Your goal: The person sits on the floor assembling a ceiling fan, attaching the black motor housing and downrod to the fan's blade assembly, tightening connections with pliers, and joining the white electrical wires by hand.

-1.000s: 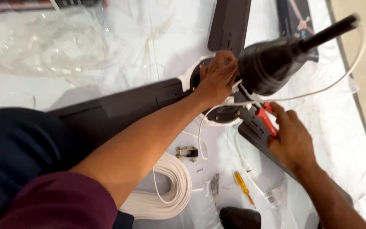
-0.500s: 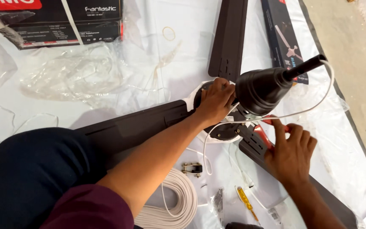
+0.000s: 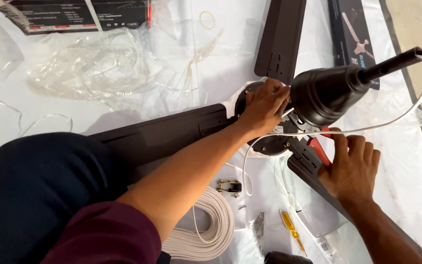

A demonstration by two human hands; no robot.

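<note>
A dark brown ceiling fan lies on a white sheet (image 3: 123, 107), its motor hub (image 3: 264, 142) under a dark canopy cup (image 3: 326, 95) on a downrod (image 3: 391, 63). My left hand (image 3: 264, 107) rests fingers-down on the hub beside the cup. My right hand (image 3: 350, 164) grips a red-handled tool (image 3: 318, 149) held against the hub's right side. A white wire (image 3: 367, 129) runs from the rod's tip across my right hand to the hub. Three blades (image 3: 279, 39) spread out from the hub.
A coil of white cable (image 3: 211, 230), a small metal clamp (image 3: 229, 187), a yellow tester screwdriver (image 3: 291, 230) and a small bag of parts (image 3: 257, 226) lie near me. Clear plastic wrap (image 3: 84, 63), a dark carton (image 3: 74, 14) and a fan box (image 3: 355, 34) lie beyond. My knee (image 3: 30, 190) is at lower left.
The view has shifted, so the fan sits lower in frame. My left hand stays on the hub; my right hand with the red tool has closed in on the hub.
</note>
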